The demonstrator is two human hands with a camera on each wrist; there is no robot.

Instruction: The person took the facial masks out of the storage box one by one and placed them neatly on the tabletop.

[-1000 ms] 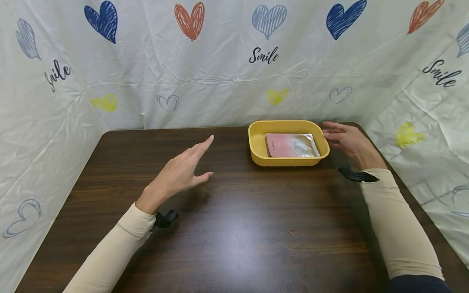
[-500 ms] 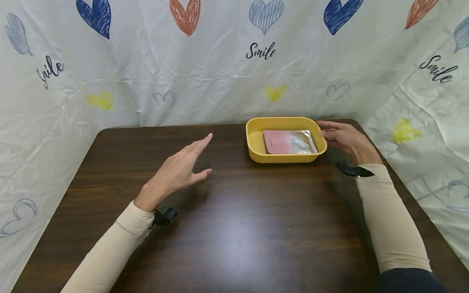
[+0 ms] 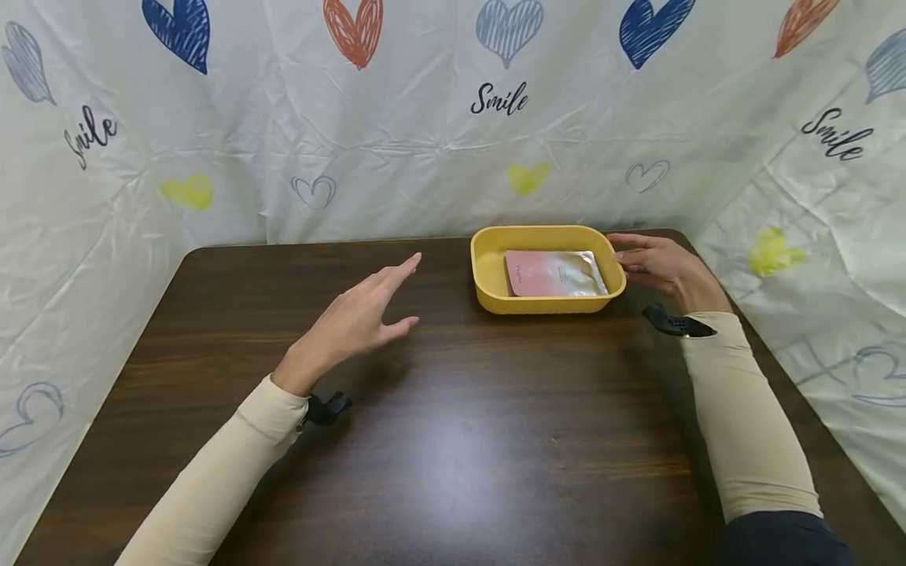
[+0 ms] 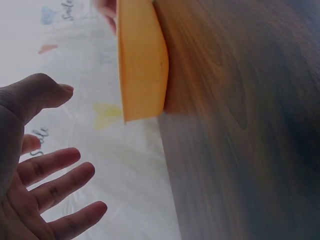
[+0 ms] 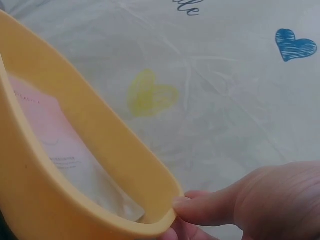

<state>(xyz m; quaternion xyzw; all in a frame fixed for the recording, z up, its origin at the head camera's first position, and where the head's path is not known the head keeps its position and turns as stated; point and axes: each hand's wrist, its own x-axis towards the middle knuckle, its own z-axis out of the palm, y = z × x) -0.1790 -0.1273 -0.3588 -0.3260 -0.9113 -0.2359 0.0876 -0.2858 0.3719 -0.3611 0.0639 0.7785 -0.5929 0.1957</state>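
Note:
A yellow plastic basket [image 3: 549, 306] stands near the table's far edge, right of centre. Inside it lies a flat pink and silver sachet [image 3: 555, 273], printed with small lettering. My right hand [image 3: 668, 267] is at the basket's right end, fingers fairly straight along the outside. In the right wrist view the thumb [image 5: 200, 207] touches the rim's corner, with the other fingers partly hidden behind and below it. To the left of the basket, my left hand [image 3: 347, 326] hovers over the table, thumb and fingers spread with nothing between them.
The dark wooden table [image 3: 453, 440] fills the foreground. A white cloth [image 3: 403, 173] with printed hearts and "Smile" lettering hangs behind it and along both sides. Black straps circle both wrists.
My left hand has drifted slightly right, toward the basket. The right fingers have moved a little closer around the basket's end. The head view has shifted slightly; the sachet stays in place.

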